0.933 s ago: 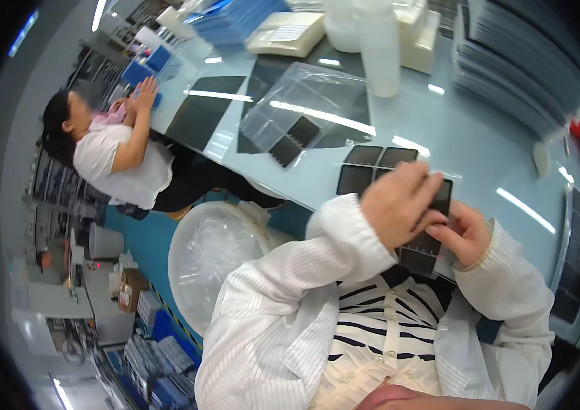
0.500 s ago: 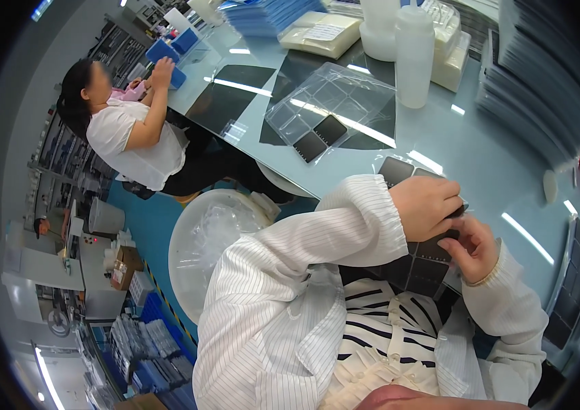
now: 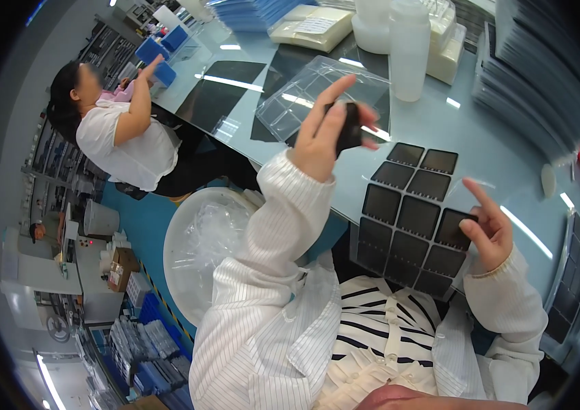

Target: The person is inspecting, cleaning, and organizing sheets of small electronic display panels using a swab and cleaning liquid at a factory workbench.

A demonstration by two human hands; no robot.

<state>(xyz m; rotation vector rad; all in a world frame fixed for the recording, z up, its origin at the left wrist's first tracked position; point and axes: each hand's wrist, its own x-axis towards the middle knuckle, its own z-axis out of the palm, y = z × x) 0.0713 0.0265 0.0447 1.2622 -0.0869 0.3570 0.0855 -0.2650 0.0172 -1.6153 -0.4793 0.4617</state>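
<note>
My left hand (image 3: 324, 137) is raised over the table, closed around a thin dark square panel (image 3: 350, 128); the panel is partly hidden by the fingers and slightly blurred. Behind that hand lies a clear compartment tray (image 3: 290, 102). In front of me, at the table's near edge, another tray holds several dark square panels (image 3: 418, 216) in rows. My right hand (image 3: 493, 232) is at this tray's right side. Its thumb and bent fingers grip the corner of a dark panel (image 3: 454, 229), while the index finger points outward.
White bottles (image 3: 409, 55) and wrapped pale packs (image 3: 314, 27) stand at the back. Tall stacks of trays (image 3: 543, 82) rise at the right. A round white bin (image 3: 184, 273) with clear plastic is at my left. A co-worker (image 3: 126, 130) sits beyond it.
My left hand has left the near tray and moved up and left with a dark panel. My right hand's index finger has straightened. The near tray's panels are now uncovered.
</note>
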